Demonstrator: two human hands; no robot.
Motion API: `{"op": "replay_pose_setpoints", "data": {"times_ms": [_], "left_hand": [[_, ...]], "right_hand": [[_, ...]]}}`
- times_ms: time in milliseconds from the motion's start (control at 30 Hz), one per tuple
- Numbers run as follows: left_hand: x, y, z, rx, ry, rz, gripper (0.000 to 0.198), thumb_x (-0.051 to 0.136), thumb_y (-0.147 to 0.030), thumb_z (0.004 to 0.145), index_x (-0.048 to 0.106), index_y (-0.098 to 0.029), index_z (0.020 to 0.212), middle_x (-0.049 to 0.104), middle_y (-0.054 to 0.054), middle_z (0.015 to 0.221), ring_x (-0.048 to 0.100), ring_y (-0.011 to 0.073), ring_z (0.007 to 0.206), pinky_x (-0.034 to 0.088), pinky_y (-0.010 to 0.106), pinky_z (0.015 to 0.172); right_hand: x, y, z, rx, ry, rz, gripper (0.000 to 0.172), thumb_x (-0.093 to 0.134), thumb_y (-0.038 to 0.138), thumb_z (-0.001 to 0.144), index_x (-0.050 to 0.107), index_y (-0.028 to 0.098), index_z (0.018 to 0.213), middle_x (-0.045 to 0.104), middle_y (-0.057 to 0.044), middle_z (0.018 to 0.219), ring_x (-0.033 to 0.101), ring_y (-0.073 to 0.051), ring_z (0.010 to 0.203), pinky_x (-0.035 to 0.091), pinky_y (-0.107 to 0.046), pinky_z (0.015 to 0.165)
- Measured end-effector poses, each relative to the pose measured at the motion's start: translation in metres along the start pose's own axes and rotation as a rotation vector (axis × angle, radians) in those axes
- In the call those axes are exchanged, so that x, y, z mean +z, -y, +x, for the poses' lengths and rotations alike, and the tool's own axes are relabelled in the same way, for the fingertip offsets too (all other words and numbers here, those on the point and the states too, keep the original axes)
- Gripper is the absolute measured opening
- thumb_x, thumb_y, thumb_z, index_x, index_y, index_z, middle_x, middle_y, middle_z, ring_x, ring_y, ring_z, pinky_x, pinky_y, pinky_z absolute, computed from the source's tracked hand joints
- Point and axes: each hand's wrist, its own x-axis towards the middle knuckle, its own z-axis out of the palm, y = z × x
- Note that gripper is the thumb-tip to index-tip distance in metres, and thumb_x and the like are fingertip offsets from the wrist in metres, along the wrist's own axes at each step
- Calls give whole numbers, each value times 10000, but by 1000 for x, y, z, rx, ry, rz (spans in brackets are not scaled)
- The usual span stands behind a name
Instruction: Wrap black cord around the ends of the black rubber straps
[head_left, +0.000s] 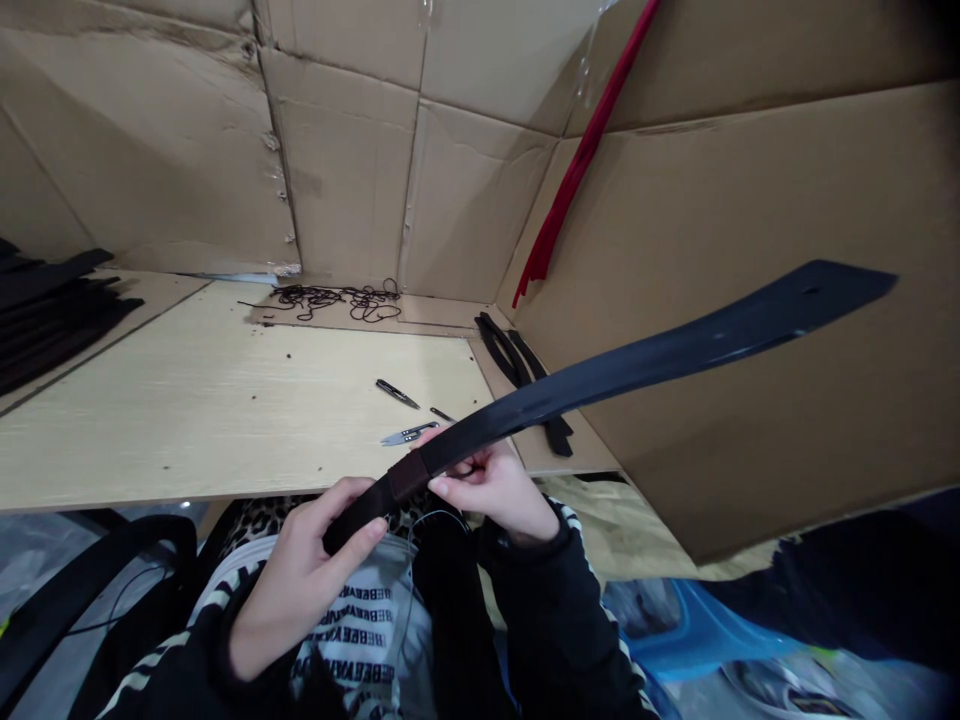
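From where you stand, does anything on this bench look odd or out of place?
A tangle of dark cord lies loose at the back of the wooden bench, unlike the stacked black straps at the left of the view.

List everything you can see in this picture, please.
strap: 1, black, held above table
strap stack: 1, black, table's left
loose straps: few, black, table's far right
cord tangle: 1, dark, table's far edge
snips: at least 2, silver and black, on table
red strip: 1, red, against cardboard
cardboard: several sheets, brown, behind and right of table
table: 1, pale wood, ahead
blue plastic: 1, blue, below right
left hand: 1, gripping strap
right hand: 1, gripping strap
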Motion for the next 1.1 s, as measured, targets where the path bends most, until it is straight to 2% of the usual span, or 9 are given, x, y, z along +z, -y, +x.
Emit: {"op": "replay_pose_setpoints", "data": {"times_ms": [433,567,667,767,833,900,967,1033,1100], "left_hand": [[1,0,0,0,-26,26,237,529,-414,863,550,-264,1045,637,-26,949,583,151,977,450,198,763],[2,1,2,28,-10,9,223,509,-400,875,545,-243,1029,639,-13,942,590,152,966,450,206,782],[6,2,4,75,5,22,241,506,-379,877,510,-232,1069,646,5,977,602,158,951,455,224,802],[9,2,4,168,-127,200,227,502,-330,878,510,-216,1073,673,27,947,630,180,875,455,260,769],[10,1,4,255,-259,357,165,487,-297,880,567,-204,990,689,40,899,631,202,839,437,294,767],[9,-2,2,282,-319,413,163,483,-298,876,605,-196,910,686,46,829,621,210,795,424,308,743],[6,-6,0,187,-197,268,224,458,-349,883,609,-188,845,642,28,684,595,181,644,426,279,627],[3,-10,-2,15,22,-10,324,416,-427,892,592,-180,778,562,-4,551,530,139,488,401,240,497],[2,-12,-3,-108,169,-244,402,395,-476,893,587,-168,719,528,-15,495,510,116,455,410,215,491]], "right_hand": [[1,-1,1,20,-3,-9,377,685,262,687,642,115,1032,162,72,581,151,-59,522,89,-227,470],[1,-3,0,-24,-15,-44,370,680,296,710,650,125,1036,165,70,577,157,-62,521,102,-227,471],[2,-1,-2,-75,-76,-127,351,693,333,714,669,128,999,177,67,570,171,-62,514,117,-225,463],[5,6,-6,-120,-184,-240,299,725,334,700,689,120,906,179,68,555,175,-56,501,137,-221,455],[9,10,-9,-145,-260,-312,282,729,339,703,691,120,878,187,67,542,180,-56,496,160,-220,457],[13,14,-11,-160,-327,-367,285,723,371,708,688,117,832,201,62,529,190,-59,491,181,-223,457],[16,17,-12,-170,-357,-388,301,699,412,724,682,115,766,201,60,509,188,-61,474,183,-226,439],[17,21,-12,-185,-341,-375,309,661,428,756,684,119,753,217,57,492,183,-59,454,178,-224,417],[16,24,-11,-201,-297,-363,289,648,410,773,685,123,769,285,49,484,198,-55,438,182,-218,403]]}}
